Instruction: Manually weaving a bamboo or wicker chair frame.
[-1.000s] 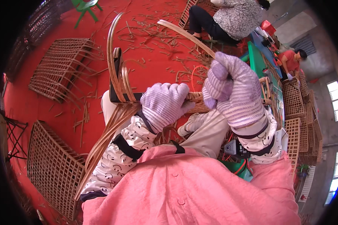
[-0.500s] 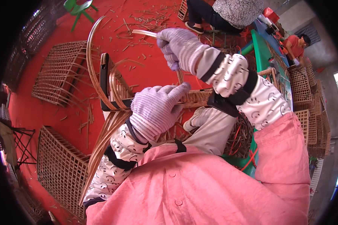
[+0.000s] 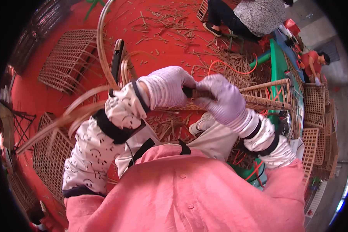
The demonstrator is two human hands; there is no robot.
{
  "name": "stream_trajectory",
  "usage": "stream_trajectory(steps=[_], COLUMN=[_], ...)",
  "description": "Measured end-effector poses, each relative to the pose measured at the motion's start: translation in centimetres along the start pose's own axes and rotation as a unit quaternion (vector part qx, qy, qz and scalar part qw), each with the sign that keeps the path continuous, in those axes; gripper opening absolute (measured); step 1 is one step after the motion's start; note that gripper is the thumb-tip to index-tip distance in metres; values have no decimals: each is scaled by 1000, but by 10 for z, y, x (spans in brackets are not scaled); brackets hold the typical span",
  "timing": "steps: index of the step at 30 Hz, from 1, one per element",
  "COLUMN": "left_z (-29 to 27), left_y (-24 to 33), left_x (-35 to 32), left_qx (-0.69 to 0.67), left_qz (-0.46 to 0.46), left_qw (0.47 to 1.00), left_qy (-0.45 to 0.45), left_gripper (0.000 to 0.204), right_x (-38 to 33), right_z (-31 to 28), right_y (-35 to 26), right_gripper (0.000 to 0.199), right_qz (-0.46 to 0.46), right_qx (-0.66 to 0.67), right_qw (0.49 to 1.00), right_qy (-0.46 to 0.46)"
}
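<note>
**While left hand (image 3: 168, 87) and right hand (image 3: 222, 99) crowd one spot, the woven frame (image 3: 267, 102) lies crosswise**

Watching from afar, I've got the two striped gloves all but together, nearly fingertip to fingertip. Fingers curl toward a short dark-brown stretch between them, but the right glove is blurred and the left shows me mostly its back, so I cannot tell whether either is clamped on it. And the frame? Right at the hands, in front of the person's lap, coming out past the right hand as two rails that meet a squared end.

How would it handle? My call: light for its length, stiff along the rails, springier in the bare cane. Knit gloves might slip on smooth strips; I'd grip the thick lower rail just beside the right hand and spare thin pieces, which could crack.

Direction now: the long axis runs left to right across the body, squared end pointing right. Beyond the left hand, a black-trimmed post (image 3: 116, 62) points away from the body, tipped slightly right, with curved canes (image 3: 101, 38) arching beside it. Blurred loose strips (image 3: 56, 125) trail left of the left forearm; offcuts (image 3: 239, 65) heap beyond the right hand.
</note>
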State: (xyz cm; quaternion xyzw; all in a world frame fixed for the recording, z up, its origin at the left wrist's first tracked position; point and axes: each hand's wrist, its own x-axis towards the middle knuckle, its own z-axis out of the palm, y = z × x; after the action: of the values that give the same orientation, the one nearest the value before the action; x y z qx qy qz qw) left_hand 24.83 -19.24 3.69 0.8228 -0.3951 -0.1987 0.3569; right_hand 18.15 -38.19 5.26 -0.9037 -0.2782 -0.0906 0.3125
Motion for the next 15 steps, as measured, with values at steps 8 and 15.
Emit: stream_trajectory(steps=[8,15], left_z=[6,76], left_y=[1,20], left_x=[-10,-71], left_qx=[53,124], left_qz=[195,32], left_qw=[904,927], left_qy=[376,352], left_gripper=[26,13], right_x=[4,18], right_z=[6,-3], right_y=[8,13], right_gripper=[20,24], right_qz=[97,168], right_qx=[100,181], right_qw=[990,963], right_qy=[-23,-105])
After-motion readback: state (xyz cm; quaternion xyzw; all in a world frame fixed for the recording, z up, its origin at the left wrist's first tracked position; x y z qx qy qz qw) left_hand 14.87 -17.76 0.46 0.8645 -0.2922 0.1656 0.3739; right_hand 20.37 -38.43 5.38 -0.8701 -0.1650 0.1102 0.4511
